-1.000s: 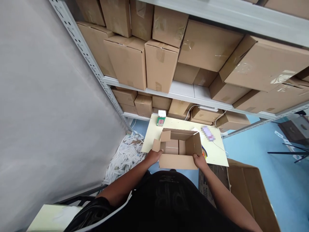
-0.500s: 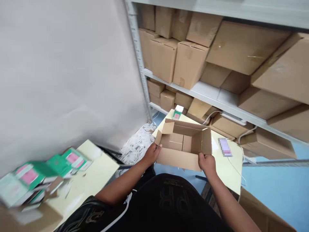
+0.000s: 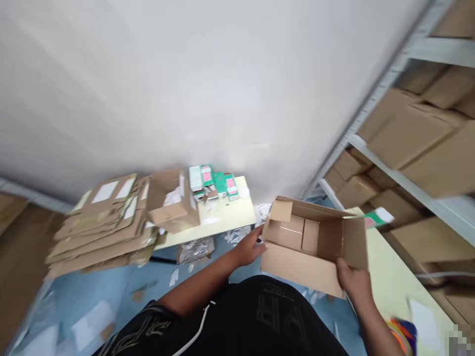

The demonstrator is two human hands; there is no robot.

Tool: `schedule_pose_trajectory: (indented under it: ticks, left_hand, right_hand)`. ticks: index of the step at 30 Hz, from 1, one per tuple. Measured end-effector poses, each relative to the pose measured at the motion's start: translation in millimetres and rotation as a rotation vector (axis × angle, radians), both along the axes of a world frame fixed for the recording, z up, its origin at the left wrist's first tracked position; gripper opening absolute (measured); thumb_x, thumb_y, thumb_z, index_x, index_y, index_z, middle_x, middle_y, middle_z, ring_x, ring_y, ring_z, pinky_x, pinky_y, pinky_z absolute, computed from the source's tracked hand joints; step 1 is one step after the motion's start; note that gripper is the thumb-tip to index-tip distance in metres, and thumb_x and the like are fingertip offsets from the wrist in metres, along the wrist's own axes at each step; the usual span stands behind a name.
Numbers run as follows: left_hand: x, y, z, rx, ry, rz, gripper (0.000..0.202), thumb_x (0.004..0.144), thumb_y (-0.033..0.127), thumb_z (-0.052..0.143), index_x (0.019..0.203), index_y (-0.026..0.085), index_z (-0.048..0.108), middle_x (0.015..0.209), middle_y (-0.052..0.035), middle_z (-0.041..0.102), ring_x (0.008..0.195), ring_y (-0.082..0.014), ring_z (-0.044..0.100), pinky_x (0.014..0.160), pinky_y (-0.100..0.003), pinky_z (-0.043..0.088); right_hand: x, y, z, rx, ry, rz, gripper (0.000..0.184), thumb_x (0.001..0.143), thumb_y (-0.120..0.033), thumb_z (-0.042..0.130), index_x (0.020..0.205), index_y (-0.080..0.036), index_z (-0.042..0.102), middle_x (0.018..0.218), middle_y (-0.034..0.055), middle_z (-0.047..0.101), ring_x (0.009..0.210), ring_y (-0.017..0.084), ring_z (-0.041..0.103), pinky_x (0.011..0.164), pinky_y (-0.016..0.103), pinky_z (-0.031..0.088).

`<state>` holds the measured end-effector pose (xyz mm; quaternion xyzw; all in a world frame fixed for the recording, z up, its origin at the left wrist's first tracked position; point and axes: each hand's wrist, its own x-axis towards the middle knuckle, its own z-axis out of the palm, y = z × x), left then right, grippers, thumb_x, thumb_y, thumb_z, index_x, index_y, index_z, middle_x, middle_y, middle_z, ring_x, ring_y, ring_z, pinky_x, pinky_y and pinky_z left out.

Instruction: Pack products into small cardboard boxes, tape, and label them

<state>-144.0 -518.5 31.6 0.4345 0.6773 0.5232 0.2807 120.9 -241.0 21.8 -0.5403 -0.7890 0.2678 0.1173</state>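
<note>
An open cardboard box is held up in front of my body, its flaps folded out and its inside bare. My left hand grips its left edge. On the near right side, my right hand has its fingers over the front wall and flap. Ahead and to the left, several green-and-pink small boxes lie on a pale yellow table. Beside them stands another open carton with white paper inside.
A stack of flattened cardboard lies at the left. Metal shelves with brown cartons rise on the right. A second pale table bears a green-and-white box. Paper scraps litter the blue floor.
My view has swung left, bringing the flattened cardboard and the carton with paper into sight. The box is still in both hands and sits further right and slightly lower in the view.
</note>
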Motion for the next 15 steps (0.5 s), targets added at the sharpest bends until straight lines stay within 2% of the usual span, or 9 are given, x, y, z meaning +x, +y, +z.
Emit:
schedule_pose_trajectory:
  ticks: [3, 5, 7, 9, 12, 15]
  left_hand:
    - [-29.8, -72.3, 6.6, -0.018, 0.080, -0.068, 0.076, 0.093, 0.050, 0.061, 0.160, 0.022, 0.037, 0.161, -0.0134, 0.044, 0.144, -0.0348, 0.047, 0.114, -0.047, 0.044]
    - [-52.2, -119.5, 10.0, -0.043, 0.129, -0.035, 0.068, 0.096, 0.050, 0.057, 0.156, 0.021, 0.044, 0.158, -0.0139, 0.048, 0.143, -0.0324, 0.049, 0.113, -0.044, 0.044]
    - [-77.5, -163.7, 12.8, -0.062, 0.159, 0.079, 0.053, 0.100, 0.048, 0.052, 0.144, 0.020, 0.057, 0.145, -0.0134, 0.061, 0.133, -0.0285, 0.059, 0.110, -0.040, 0.047]
    - [-105.7, -204.2, 15.6, -0.086, 0.195, 0.255, 0.040, 0.100, 0.045, 0.051, 0.127, 0.020, 0.069, 0.126, -0.0112, 0.072, 0.117, -0.0252, 0.068, 0.102, -0.037, 0.052]
    - [-150.0, -255.9, 20.0, -0.156, 0.290, 0.531, 0.029, 0.097, 0.039, 0.055, 0.110, 0.021, 0.073, 0.109, -0.0078, 0.076, 0.101, -0.0227, 0.071, 0.092, -0.035, 0.055]
    - [-191.2, -292.3, 23.4, -0.227, 0.391, 0.708, 0.025, 0.096, 0.033, 0.054, 0.108, 0.021, 0.072, 0.106, -0.0068, 0.076, 0.099, -0.0224, 0.070, 0.090, -0.034, 0.055]
  right_hand:
    - [-40.3, -23.7, 7.2, 0.098, 0.142, 0.109, 0.062, 0.078, -0.054, 0.056, 0.117, -0.008, 0.073, 0.113, 0.0230, 0.074, 0.120, 0.037, 0.064, 0.096, 0.041, 0.052]
    - [-73.3, -45.9, 14.2, 0.132, 0.211, 0.189, 0.068, 0.076, -0.054, 0.058, 0.124, -0.007, 0.069, 0.124, 0.0218, 0.071, 0.126, 0.037, 0.060, 0.106, 0.044, 0.048]
    - [-108.6, -72.9, 20.8, 0.125, 0.217, 0.244, 0.069, 0.076, -0.053, 0.058, 0.125, -0.006, 0.068, 0.128, 0.0211, 0.069, 0.129, 0.038, 0.058, 0.110, 0.046, 0.044]
    - [-142.0, -101.7, 25.7, 0.105, 0.172, 0.266, 0.067, 0.076, -0.053, 0.057, 0.121, -0.005, 0.070, 0.127, 0.0222, 0.068, 0.128, 0.039, 0.058, 0.110, 0.046, 0.044]
    - [-182.3, -139.9, 29.3, 0.090, 0.079, 0.292, 0.062, 0.076, -0.053, 0.056, 0.110, -0.005, 0.074, 0.114, 0.0242, 0.072, 0.124, 0.040, 0.061, 0.105, 0.043, 0.048]
    - [-210.2, -166.0, 30.2, 0.079, 0.009, 0.316, 0.058, 0.076, -0.054, 0.055, 0.100, -0.006, 0.077, 0.097, 0.0232, 0.075, 0.117, 0.039, 0.065, 0.097, 0.040, 0.051]
